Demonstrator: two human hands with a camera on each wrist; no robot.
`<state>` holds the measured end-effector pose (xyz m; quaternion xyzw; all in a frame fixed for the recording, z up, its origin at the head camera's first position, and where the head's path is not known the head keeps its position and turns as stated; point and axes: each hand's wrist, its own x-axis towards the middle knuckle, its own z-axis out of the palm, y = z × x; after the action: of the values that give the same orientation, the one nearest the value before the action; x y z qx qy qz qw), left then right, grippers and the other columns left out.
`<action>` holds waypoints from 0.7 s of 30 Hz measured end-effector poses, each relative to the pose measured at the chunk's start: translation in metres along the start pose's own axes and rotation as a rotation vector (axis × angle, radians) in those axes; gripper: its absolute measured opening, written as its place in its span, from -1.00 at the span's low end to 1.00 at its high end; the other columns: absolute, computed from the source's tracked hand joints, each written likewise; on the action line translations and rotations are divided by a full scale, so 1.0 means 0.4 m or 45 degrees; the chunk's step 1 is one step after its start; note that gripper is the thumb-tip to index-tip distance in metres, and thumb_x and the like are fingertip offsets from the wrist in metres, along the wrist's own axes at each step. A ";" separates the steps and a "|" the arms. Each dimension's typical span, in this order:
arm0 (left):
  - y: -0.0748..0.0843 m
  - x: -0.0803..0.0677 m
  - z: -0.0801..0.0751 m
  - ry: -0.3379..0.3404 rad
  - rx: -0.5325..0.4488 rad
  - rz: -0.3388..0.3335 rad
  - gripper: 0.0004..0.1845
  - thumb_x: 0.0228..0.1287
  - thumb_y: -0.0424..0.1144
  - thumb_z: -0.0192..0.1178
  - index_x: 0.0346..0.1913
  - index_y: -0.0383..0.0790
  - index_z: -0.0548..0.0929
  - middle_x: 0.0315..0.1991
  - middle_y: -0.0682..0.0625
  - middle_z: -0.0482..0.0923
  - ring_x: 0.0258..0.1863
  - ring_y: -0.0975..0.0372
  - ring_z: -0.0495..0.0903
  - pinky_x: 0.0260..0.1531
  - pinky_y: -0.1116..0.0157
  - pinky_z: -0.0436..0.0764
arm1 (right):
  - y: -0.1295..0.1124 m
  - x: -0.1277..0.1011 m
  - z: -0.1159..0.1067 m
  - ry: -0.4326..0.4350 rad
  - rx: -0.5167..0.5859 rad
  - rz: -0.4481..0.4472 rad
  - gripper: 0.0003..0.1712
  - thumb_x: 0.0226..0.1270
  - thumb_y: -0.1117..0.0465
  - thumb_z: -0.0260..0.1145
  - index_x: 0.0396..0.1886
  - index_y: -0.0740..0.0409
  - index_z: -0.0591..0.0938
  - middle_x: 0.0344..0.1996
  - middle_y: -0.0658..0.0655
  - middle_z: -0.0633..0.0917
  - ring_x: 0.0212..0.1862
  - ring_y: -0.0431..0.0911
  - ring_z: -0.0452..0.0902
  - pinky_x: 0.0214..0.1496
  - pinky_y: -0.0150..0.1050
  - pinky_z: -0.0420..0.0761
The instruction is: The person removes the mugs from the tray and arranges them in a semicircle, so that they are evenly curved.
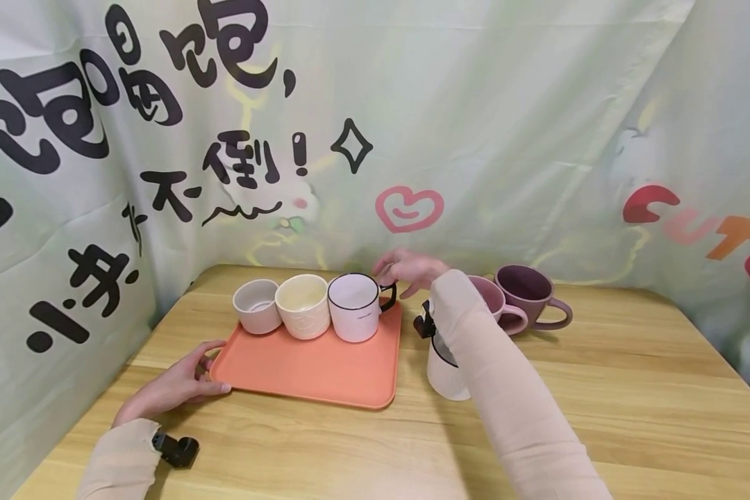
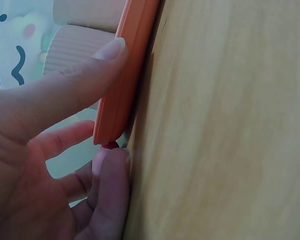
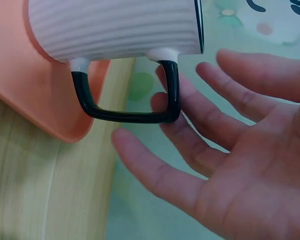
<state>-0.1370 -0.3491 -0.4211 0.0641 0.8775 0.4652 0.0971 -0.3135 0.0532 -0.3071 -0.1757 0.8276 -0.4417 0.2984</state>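
Note:
An orange tray (image 1: pixel 325 371) lies on the wooden table (image 1: pixel 600 389). A greyish cup (image 1: pixel 257 305), a cream cup (image 1: pixel 303 305) and a white mug (image 1: pixel 356 309) with a black rim and handle stand along its far edge. My left hand (image 1: pixel 178 383) pinches the tray's near-left corner. In the left wrist view the thumb lies along the tray's rim (image 2: pixel 125 65) and a finger presses the corner from below. My right hand (image 1: pixel 406 269) hovers behind the mug's black handle (image 3: pixel 125 116) with its fingers (image 3: pixel 215 135) spread and holding nothing.
A pink mug (image 1: pixel 503 305) and a purple mug (image 1: pixel 531 293) stand to the right of the tray. A white cup (image 1: pixel 440 375) is partly hidden by my right forearm. A printed cloth backdrop encloses the table at the back and on both sides.

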 end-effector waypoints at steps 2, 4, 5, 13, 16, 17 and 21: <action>0.000 0.000 0.000 0.001 -0.003 0.004 -0.04 0.22 -0.31 0.46 0.49 -0.50 0.04 -0.16 -0.18 0.40 -0.41 0.20 0.41 -0.46 0.34 0.49 | -0.001 0.001 0.003 -0.019 -0.038 0.014 -0.53 0.47 0.38 0.15 0.34 0.36 0.41 0.37 0.32 0.38 0.42 0.19 0.25 0.30 0.24 0.40; -0.001 -0.001 0.000 0.001 0.001 0.002 -0.04 0.23 -0.31 0.46 0.49 -0.50 0.04 -0.16 -0.18 0.40 -0.41 0.21 0.41 -0.46 0.34 0.48 | -0.002 0.002 0.008 -0.029 -0.070 0.027 -0.51 0.45 0.38 0.16 0.34 0.35 0.42 0.39 0.31 0.35 0.42 0.17 0.24 0.29 0.22 0.41; -0.001 -0.002 0.000 0.001 -0.001 -0.001 -0.04 0.23 -0.31 0.46 0.49 -0.50 0.03 -0.16 -0.18 0.40 -0.41 0.20 0.41 -0.46 0.34 0.48 | -0.003 0.002 0.010 -0.032 -0.081 0.031 -0.50 0.44 0.39 0.17 0.34 0.36 0.42 0.40 0.31 0.34 0.41 0.17 0.25 0.29 0.20 0.42; -0.003 -0.001 0.002 0.003 0.013 -0.012 -0.05 0.25 -0.30 0.44 0.49 -0.50 0.03 -0.15 -0.17 0.44 -0.34 0.16 0.44 -0.41 0.32 0.47 | 0.003 0.006 0.029 -0.047 -0.085 0.064 -0.47 0.31 0.56 0.11 0.30 0.41 0.41 0.03 0.30 0.55 0.21 0.14 0.40 0.25 0.26 0.43; -0.003 0.000 0.002 -0.001 0.007 -0.011 -0.04 0.25 -0.30 0.45 0.49 -0.50 0.03 -0.16 -0.17 0.43 -0.37 0.17 0.43 -0.43 0.32 0.47 | 0.014 0.009 0.032 -0.039 -0.053 0.070 -0.53 0.33 0.53 0.17 0.24 0.40 0.42 -0.28 0.22 0.58 0.00 0.09 0.49 0.13 0.30 0.51; -0.002 0.000 0.003 -0.002 0.007 -0.007 -0.05 0.25 -0.30 0.45 0.49 -0.50 0.03 -0.16 -0.17 0.43 -0.38 0.18 0.43 -0.43 0.33 0.47 | 0.019 0.010 0.032 -0.041 -0.032 0.070 -0.55 0.34 0.52 0.18 0.21 0.40 0.43 -0.36 0.19 0.57 -0.08 0.06 0.51 0.10 0.31 0.53; 0.001 0.000 0.001 -0.001 -0.008 0.017 -0.06 0.24 -0.32 0.45 0.48 -0.50 0.05 -0.17 -0.17 0.43 -0.39 0.20 0.43 -0.44 0.34 0.48 | 0.035 0.012 0.030 -0.075 0.100 0.061 -0.64 0.36 0.51 0.17 0.12 0.38 0.38 -0.52 0.17 0.51 -0.33 0.00 0.48 0.07 0.26 0.53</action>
<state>-0.1369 -0.3485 -0.4210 0.0699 0.8757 0.4684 0.0944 -0.3099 0.0506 -0.3256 -0.1570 0.8044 -0.4613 0.3399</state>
